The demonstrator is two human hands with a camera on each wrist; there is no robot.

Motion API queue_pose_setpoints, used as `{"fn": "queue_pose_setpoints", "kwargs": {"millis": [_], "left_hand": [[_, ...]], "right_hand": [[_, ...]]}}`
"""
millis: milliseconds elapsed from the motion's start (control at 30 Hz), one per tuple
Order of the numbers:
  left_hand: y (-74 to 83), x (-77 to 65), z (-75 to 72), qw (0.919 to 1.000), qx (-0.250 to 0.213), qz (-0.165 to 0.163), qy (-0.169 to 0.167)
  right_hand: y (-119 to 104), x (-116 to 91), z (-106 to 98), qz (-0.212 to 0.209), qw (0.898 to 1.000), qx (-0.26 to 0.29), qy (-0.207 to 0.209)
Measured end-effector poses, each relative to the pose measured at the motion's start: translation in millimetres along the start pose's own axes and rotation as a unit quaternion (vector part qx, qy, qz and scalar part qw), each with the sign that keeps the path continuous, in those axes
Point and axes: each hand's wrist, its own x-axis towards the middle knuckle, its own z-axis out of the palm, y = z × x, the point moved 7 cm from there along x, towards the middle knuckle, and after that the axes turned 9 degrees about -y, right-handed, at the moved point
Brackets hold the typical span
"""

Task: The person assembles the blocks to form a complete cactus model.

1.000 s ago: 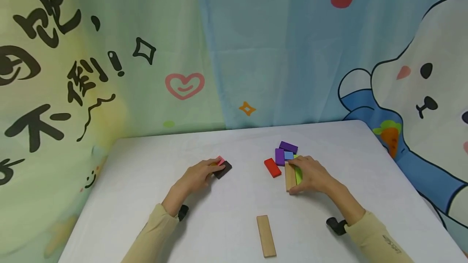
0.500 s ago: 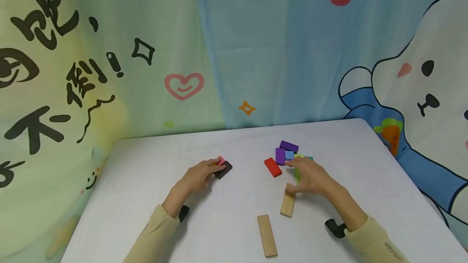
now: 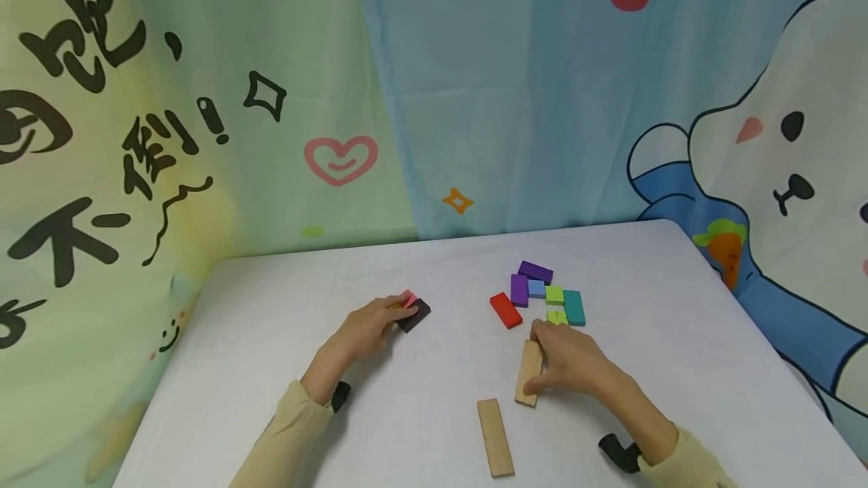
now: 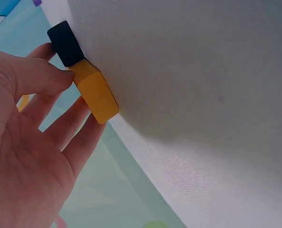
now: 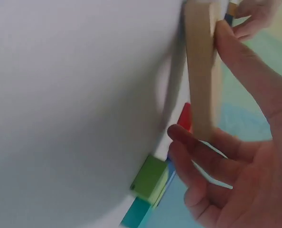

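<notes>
My left hand point(image 3: 366, 326) pinches a yellow block point(image 4: 98, 97) at the left of the table, thumb on one side and fingers behind. A black block point(image 4: 66, 43) adjoins the yellow one, and a bit of a pink block point(image 3: 410, 297) shows past the fingers in the head view. Nearer the middle, my right hand point(image 3: 573, 360) holds a plain wooden block point(image 5: 200, 71) lengthwise, thumb towards one end and fingertips at the other. Just beyond that hand lie a lime green block point(image 3: 557, 317) and a teal block point(image 3: 573, 308).
A second long wooden block point(image 3: 496, 439) lies flat near the front. Behind the right hand, a red block point(image 3: 505, 311), two purple blocks point(image 3: 519, 291), a small blue block point(image 3: 536, 289) and another lime block point(image 3: 554, 295) are grouped. A printed curtain point(image 3: 468, 96) hangs behind the table.
My right hand has brought the wooden block away from the coloured group towards the front, uncovering the lime and teal blocks. My left hand has stayed in place.
</notes>
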Motion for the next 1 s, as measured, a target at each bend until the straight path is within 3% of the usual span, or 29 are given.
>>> {"fn": "queue_pose_setpoints", "kwargs": {"millis": [133,333,633,1000], "left_hand": [[0.0,-0.2,0.5,1.0000,0.004,0.001,-0.003],[-1.1,-0.1,-0.3,0.9999,0.008,-0.003,-0.005],[-2.0,0.9,2.5,0.9999,0.001,-0.005,-0.014],[-3.2,0.5,2.8,1.0000,0.006,-0.001,-0.001]], "right_hand": [[-3.5,3.0,-2.1,-0.009,0.996,0.092,0.018],[-8.6,18.4,-2.6,-0.047,0.977,0.198,0.063],[-32.1,44.6,10.6,-0.095,0.977,0.189,0.023],[-39.4,42.9,23.0,-0.117,0.974,0.193,-0.031]]}}
